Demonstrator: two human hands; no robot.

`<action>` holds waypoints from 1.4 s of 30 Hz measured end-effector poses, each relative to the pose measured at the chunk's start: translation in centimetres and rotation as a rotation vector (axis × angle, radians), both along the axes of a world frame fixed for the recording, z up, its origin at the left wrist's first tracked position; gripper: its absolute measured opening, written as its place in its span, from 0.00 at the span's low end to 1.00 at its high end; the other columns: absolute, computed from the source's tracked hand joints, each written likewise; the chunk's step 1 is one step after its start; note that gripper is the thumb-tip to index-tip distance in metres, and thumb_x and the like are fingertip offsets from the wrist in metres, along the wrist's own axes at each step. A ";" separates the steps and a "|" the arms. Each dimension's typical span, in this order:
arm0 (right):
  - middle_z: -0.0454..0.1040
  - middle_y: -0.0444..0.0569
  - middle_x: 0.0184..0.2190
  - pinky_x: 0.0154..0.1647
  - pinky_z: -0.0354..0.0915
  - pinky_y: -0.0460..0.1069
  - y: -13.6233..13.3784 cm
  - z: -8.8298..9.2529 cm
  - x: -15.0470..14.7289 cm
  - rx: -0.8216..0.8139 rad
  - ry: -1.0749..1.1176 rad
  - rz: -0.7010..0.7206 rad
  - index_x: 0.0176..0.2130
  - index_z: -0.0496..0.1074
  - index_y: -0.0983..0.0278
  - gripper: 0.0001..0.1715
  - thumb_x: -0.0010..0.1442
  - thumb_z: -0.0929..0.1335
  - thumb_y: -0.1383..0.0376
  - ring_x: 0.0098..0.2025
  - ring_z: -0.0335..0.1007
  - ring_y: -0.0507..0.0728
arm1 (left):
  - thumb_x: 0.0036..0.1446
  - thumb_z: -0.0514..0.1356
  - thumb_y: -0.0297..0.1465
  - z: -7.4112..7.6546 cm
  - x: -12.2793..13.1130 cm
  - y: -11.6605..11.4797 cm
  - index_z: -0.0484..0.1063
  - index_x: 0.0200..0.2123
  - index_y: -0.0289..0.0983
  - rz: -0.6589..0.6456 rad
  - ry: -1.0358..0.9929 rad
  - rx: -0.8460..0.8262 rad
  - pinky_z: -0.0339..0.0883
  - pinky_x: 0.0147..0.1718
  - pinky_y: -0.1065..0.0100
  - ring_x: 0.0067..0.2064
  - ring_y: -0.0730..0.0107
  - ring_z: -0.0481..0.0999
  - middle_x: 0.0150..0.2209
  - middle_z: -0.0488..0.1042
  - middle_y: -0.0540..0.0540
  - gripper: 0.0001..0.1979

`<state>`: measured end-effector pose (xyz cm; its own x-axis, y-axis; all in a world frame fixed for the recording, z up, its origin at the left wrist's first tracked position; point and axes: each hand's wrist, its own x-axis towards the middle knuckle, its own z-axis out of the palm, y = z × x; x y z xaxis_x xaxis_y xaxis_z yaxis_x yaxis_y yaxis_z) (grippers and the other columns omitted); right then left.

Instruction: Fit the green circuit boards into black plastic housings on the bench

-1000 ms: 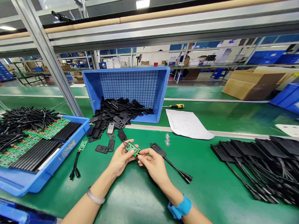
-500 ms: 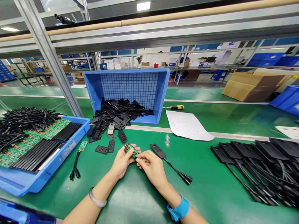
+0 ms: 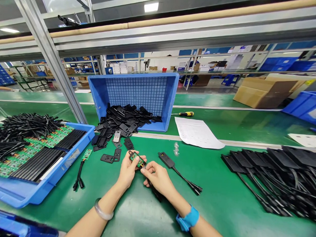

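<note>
My left hand (image 3: 127,172) and my right hand (image 3: 155,177) meet over the green mat, both pinching a small green circuit board (image 3: 137,160) seated in a black shell. A black cable (image 3: 154,192) trails from it under my right palm. Just right of my hands lies a closed black housing with its cable (image 3: 180,173). Loose black shell halves (image 3: 111,155) lie just left of my left hand.
A tipped blue crate (image 3: 138,93) spills black shells (image 3: 126,122) behind my hands. A blue tray (image 3: 43,183) at left holds green boards and black cables. Finished cabled units (image 3: 276,176) pile up at right. A paper sheet (image 3: 199,132) and screwdriver (image 3: 183,113) lie beyond.
Both hands have drawn slightly toward me with the board. My right fingers have shifted down onto its near end, and the cable now shows below my right palm.
</note>
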<state>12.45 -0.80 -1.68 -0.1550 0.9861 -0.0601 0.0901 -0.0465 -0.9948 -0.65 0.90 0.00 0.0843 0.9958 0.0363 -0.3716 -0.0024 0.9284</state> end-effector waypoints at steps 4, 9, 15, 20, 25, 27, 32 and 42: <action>0.65 0.40 0.13 0.14 0.57 0.44 -0.3 0.7 0.1 0.055 -0.134 0.060 0.22 0.63 0.61 0.21 0.53 0.66 0.49 0.13 0.64 0.52 | 0.49 0.66 0.41 -0.1 -0.1 0.0 0.62 0.42 0.37 0.003 -0.005 -0.003 0.70 0.38 0.61 0.41 0.58 0.78 0.37 0.77 0.41 0.22; 0.67 0.41 0.16 0.17 0.54 0.44 0.0 1.0 0.5 0.199 -0.126 0.006 0.22 0.69 0.63 0.17 0.54 0.66 0.54 0.15 0.59 0.49 | 0.48 0.67 0.41 0.1 -0.1 0.0 0.63 0.43 0.37 -0.039 -0.042 -0.036 0.70 0.39 0.60 0.41 0.58 0.78 0.36 0.77 0.42 0.23; 0.66 0.41 0.14 0.15 0.49 0.44 0.5 0.3 0.7 0.087 -0.016 0.062 0.22 0.72 0.64 0.22 0.51 0.67 0.48 0.13 0.53 0.48 | 0.46 0.68 0.40 0.6 -0.3 -0.3 0.63 0.41 0.37 -0.075 -0.120 -0.084 0.70 0.38 0.61 0.40 0.58 0.78 0.35 0.77 0.43 0.23; 0.67 0.43 0.15 0.18 0.51 0.44 0.5 0.4 0.7 0.168 -0.172 -0.012 0.22 0.72 0.64 0.20 0.52 0.66 0.51 0.16 0.57 0.50 | 0.47 0.67 0.40 0.6 0.0 -0.5 0.63 0.41 0.37 -0.016 -0.073 -0.021 0.70 0.38 0.62 0.41 0.58 0.78 0.36 0.77 0.42 0.22; 0.67 0.43 0.14 0.20 0.54 0.45 0.7 0.2 0.5 0.196 -0.308 -0.061 0.20 0.69 0.63 0.19 0.54 0.65 0.54 0.17 0.59 0.52 | 0.48 0.66 0.41 0.5 0.2 -0.5 0.64 0.40 0.36 0.004 -0.019 0.032 0.70 0.39 0.62 0.40 0.59 0.77 0.37 0.77 0.41 0.21; 0.67 0.42 0.15 0.20 0.54 0.45 0.7 0.2 0.5 0.176 -0.292 -0.034 0.21 0.68 0.62 0.19 0.56 0.64 0.53 0.16 0.60 0.51 | 0.48 0.67 0.41 0.5 0.1 -0.4 0.65 0.40 0.36 -0.011 -0.002 0.032 0.70 0.39 0.63 0.40 0.60 0.77 0.36 0.78 0.41 0.21; 0.65 0.42 0.15 0.20 0.54 0.45 0.4 1.2 1.2 0.316 -0.379 -0.037 0.19 0.65 0.62 0.21 0.57 0.66 0.53 0.18 0.60 0.51 | 0.47 0.66 0.41 0.5 -0.5 0.0 0.66 0.44 0.35 -0.077 0.051 -0.090 0.69 0.31 0.68 0.32 0.64 0.77 0.34 0.78 0.42 0.24; 0.72 0.50 0.31 0.33 0.64 0.47 0.4 1.8 2.9 1.060 -0.733 -0.049 0.39 0.75 0.62 0.21 0.69 0.56 0.62 0.32 0.69 0.55 | 0.45 0.58 0.30 -0.1 0.5 -0.5 0.70 0.32 0.32 -0.327 0.402 -0.095 0.64 0.18 0.74 0.17 0.77 0.68 0.23 0.73 0.48 0.09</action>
<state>15.34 -0.44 0.11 -0.3815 0.6084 0.6959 0.6486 0.7126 -0.2674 -0.13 0.43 -0.11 0.3802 0.9123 -0.1521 0.0472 0.1451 0.9883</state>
